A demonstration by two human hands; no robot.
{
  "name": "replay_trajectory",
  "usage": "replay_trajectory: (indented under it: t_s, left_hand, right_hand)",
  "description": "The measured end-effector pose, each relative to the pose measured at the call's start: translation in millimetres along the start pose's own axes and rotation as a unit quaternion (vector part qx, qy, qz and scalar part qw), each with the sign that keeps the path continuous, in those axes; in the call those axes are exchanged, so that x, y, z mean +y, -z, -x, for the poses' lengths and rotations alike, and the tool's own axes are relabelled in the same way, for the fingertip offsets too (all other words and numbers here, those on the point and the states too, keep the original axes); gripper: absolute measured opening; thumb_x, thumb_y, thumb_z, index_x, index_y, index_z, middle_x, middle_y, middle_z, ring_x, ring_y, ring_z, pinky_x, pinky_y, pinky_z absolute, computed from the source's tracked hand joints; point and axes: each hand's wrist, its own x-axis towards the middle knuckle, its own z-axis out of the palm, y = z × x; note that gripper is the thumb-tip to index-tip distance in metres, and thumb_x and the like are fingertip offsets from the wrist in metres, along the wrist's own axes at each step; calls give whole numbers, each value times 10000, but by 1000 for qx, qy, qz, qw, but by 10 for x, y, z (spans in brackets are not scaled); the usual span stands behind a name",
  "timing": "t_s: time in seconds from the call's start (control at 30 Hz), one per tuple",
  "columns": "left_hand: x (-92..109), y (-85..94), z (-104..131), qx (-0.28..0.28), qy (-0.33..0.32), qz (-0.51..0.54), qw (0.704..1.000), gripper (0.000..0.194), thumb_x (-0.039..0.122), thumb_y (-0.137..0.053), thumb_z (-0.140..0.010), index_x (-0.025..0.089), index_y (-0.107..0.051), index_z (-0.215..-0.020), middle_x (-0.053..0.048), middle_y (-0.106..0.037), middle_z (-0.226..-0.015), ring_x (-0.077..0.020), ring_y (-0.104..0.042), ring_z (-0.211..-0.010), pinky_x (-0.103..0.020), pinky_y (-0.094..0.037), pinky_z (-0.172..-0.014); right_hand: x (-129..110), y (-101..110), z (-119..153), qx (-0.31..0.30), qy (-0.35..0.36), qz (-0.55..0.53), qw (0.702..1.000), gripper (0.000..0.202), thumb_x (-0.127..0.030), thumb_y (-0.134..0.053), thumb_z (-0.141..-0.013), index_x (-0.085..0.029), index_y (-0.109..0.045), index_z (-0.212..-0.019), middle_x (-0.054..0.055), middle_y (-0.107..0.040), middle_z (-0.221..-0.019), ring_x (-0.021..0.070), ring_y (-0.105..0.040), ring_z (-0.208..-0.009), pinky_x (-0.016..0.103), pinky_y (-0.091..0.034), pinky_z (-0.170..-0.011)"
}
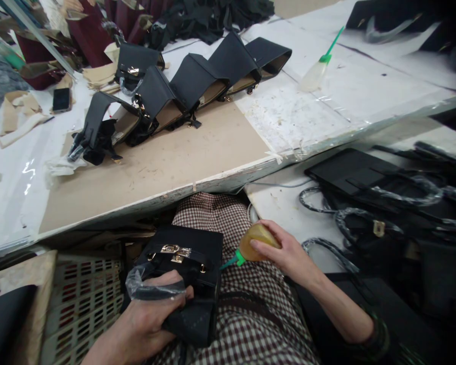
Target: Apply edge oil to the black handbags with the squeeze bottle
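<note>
A black handbag point(197, 243) with a gold clasp rests on the lap, over a checked apron point(258, 324). My left hand point(152, 309) is wrapped round the bag at its plastic-covered handle, fingers closed. My right hand point(285, 248) grips a squeeze bottle point(256, 243) of yellowish liquid, tilted down to the left. The bottle's green nozzle meets the right side edge of the bag; whether liquid is coming out cannot be seen.
Several black bags point(197, 81) stand in a row on the worktable point(213, 147), with a phone point(61, 100) to their left. A second bottle point(317, 73) stands behind. Black bag pieces point(357, 172) lie right; a plastic crate point(85, 289) is at lower left.
</note>
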Motion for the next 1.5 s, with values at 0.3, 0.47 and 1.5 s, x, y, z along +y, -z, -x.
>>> replay_trajectory:
  t_s: [0.3, 0.47, 1.5]
  left_hand:
    - [-93, -26, 98, -45, 25, 20, 998, 231, 52, -510, -902, 194, -603, -1057, -53, -645, -924, -179, -629, -834, -257, -473, -731]
    - [-64, 4, 39, -27, 22, 22, 999, 192, 49, -498, -905, 189, -612, -970, -52, -652, -882, -168, -639, -788, -245, -498, -708]
    - [-4, 12, 14, 26, 15, -25, 999, 160, 216, -578, -966, 206, -731, -921, -46, -752, -824, -182, -702, -723, -234, -562, -649]
  right_hand:
    - [47, -41, 59, 20, -78, -61, 995, 507, -560, -741, -858, -217, -606, -1207, 7, -668, -866, 131, -508, -523, 252, -371, -409]
    - [-10, -54, 100, -11, -100, -102, 990, 483, -576, -733, -867, -226, -621, -1180, -25, -608, -748, 118, -464, -501, 232, -355, -398]
    - [-255, -1, 351, 15, -21, -44, 999, 423, -536, -748, -847, -246, -646, -1138, 26, -741, -960, 269, -696, -892, 351, -555, -740]
